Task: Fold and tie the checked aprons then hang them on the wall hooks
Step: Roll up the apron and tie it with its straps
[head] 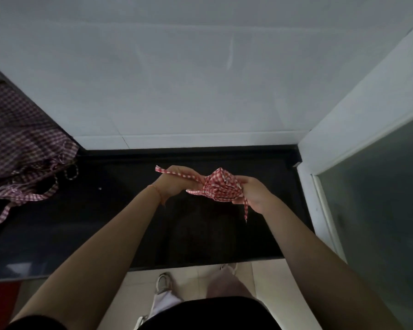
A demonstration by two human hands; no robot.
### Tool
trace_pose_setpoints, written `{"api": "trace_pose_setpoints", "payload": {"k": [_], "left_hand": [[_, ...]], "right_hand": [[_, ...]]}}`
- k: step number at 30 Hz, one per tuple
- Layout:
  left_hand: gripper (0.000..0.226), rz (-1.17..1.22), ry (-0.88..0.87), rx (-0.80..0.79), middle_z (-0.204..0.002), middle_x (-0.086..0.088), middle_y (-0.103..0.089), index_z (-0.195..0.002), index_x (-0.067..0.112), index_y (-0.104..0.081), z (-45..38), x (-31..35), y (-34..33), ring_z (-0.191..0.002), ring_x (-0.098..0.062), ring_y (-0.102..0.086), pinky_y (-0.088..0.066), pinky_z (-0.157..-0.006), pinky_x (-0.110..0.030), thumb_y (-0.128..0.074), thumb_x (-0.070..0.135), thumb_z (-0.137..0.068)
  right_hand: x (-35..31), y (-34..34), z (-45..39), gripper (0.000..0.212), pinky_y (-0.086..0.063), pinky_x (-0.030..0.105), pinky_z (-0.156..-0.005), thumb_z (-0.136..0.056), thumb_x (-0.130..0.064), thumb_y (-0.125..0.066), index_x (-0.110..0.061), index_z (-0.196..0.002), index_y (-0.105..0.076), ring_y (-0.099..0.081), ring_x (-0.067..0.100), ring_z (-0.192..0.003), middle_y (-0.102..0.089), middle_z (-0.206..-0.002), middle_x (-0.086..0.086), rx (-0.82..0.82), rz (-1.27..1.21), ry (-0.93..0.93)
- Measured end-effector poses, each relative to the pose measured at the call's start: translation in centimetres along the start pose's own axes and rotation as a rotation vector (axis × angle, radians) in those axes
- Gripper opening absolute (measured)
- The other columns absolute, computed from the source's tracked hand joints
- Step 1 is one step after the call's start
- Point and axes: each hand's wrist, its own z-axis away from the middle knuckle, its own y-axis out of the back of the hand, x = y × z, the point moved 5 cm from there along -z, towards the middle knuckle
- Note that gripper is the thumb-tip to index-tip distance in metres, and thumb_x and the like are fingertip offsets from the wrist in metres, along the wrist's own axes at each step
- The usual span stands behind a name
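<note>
Now, from the head view, the knot wants a steady pull: keep the folded red checked apron (221, 186) bunched tight while drawing the strap (174, 173) toward nine o'clock. Left hand (177, 181) pinches that strap; right hand (250, 194) grips the bundle, above the dark bench (129, 210).

Two checked aprons: one in your hands, one on the desk.

You hold the red-and-white checked apron (218, 186) bunched into a small tight bundle above the dark desk (129, 222), one tie strap (177, 174) stretched out leftward, another dangling at its right. The darker checked apron (22, 148) lies loose and crumpled at the desk's far left, its straps trailing.
</note>
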Motion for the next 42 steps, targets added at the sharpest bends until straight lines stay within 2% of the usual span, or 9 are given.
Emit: {"api": "trace_pose_setpoints", "payload": {"k": [5,10,16,20,24,32,36,40,42], "left_hand": [[0.020,-0.070,0.033,0.049,-0.102,-0.012,-0.073,-0.090,0.003,-0.074,-2.0,-2.6,-1.9,-0.100,-0.016,-0.070,-0.055,-0.094,-0.030,-0.073,-0.011,-0.077],[0.014,-0.334,0.210,-0.007,-0.101,0.004,-0.074,-0.096,0.019,-0.078,-2.7,-5.8,-3.9,-0.101,-0.012,-0.068,-0.051,-0.101,-0.038,-0.073,0.012,-0.086],[0.018,-0.478,0.312,0.083,-0.108,0.004,-0.070,-0.107,0.018,-0.074,-3.2,-5.9,-5.1,-0.101,-0.009,-0.061,-0.047,-0.102,-0.034,-0.066,0.026,-0.094],[0.015,-0.528,0.231,0.149,-0.090,0.005,-0.070,-0.095,0.020,-0.074,-4.2,-4.5,-5.8,-0.082,-0.011,-0.061,-0.051,-0.083,-0.028,-0.064,0.032,-0.094],[0.044,-0.432,0.228,0.146,-0.071,0.002,-0.065,-0.079,0.017,-0.072,-4.9,-4.0,-6.8,-0.062,-0.009,-0.052,-0.042,-0.064,-0.024,-0.059,0.057,-0.090],[0.018,-0.445,0.238,0.175,-0.093,0.008,-0.069,-0.102,0.023,-0.073,-5.6,-5.4,-6.2,-0.075,-0.003,-0.057,-0.047,-0.075,-0.022,-0.057,0.031,-0.098],[0.019,-0.431,0.246,0.161,-0.095,0.008,-0.069,-0.105,0.022,-0.073,-5.7,-5.2,-6.0,-0.081,-0.004,-0.059,-0.051,-0.085,-0.026,-0.058,0.031,-0.098],[0.018,-0.415,0.262,0.133,-0.095,0.010,-0.070,-0.105,0.025,-0.074,-5.8,-5.0,-6.0,-0.084,-0.003,-0.060,-0.050,-0.088,-0.027,-0.059,0.032,-0.097],[0.018,-0.383,0.293,0.123,-0.093,0.008,-0.070,-0.102,0.028,-0.074,-5.9,-5.0,-6.0,-0.071,-0.002,-0.056,-0.051,-0.075,-0.024,-0.059,0.036,-0.097]], "right_hand": [[1.2,2.0,-2.7,0.027,-0.060,0.028,-0.071,-0.097,-0.004,-0.056,-0.019,-0.111,-0.074,-0.072,0.016,-0.092,-0.074,-0.103,-0.001,-0.081,-0.098,0.018],[3.0,2.7,-4.9,0.028,-0.058,0.027,-0.076,-0.101,-0.007,-0.050,-0.018,-0.109,-0.073,-0.070,0.013,-0.096,-0.071,-0.110,-0.003,-0.174,0.180,0.003],[2.4,1.6,-6.1,0.021,-0.059,0.029,-0.077,-0.099,-0.007,-0.052,-0.016,-0.110,-0.068,-0.070,0.012,-0.087,-0.069,-0.107,0.000,-0.175,0.507,0.082],[1.3,0.0,-5.9,0.020,-0.058,0.026,-0.071,-0.098,-0.008,-0.054,-0.013,-0.114,-0.065,-0.070,0.013,-0.080,-0.069,-0.102,0.003,-0.184,0.619,0.146],[0.5,-1.4,-5.1,0.008,-0.048,0.023,-0.061,-0.098,-0.014,-0.057,-0.014,-0.102,-0.063,-0.065,0.014,-0.077,-0.066,-0.092,0.002,-0.114,0.651,0.155],[1.0,-1.3,-4.3,0.031,-0.057,0.035,-0.089,-0.094,-0.004,-0.059,-0.008,-0.124,-0.057,-0.067,0.024,-0.102,-0.064,-0.112,0.012,-0.226,0.791,-0.165],[0.9,-1.4,-3.7,0.017,-0.049,0.027,-0.072,-0.091,-0.003,-0.059,-0.008,-0.107,-0.061,-0.057,0.016,-0.081,-0.060,-0.101,0.008,-0.311,0.888,-0.185],[-0.3,-1.7,-3.7,0.020,-0.051,0.034,-0.085,-0.090,-0.006,-0.064,-0.008,-0.110,-0.066,-0.062,0.022,-0.097,-0.065,-0.108,0.009,-0.212,0.937,-0.045],[-1.7,-2.0,-3.3,0.013,-0.049,0.031,-0.078,-0.095,-0.012,-0.059,-0.011,-0.108,-0.063,-0.062,0.022,-0.096,-0.064,-0.103,0.007,-0.135,0.877,0.112]]}}
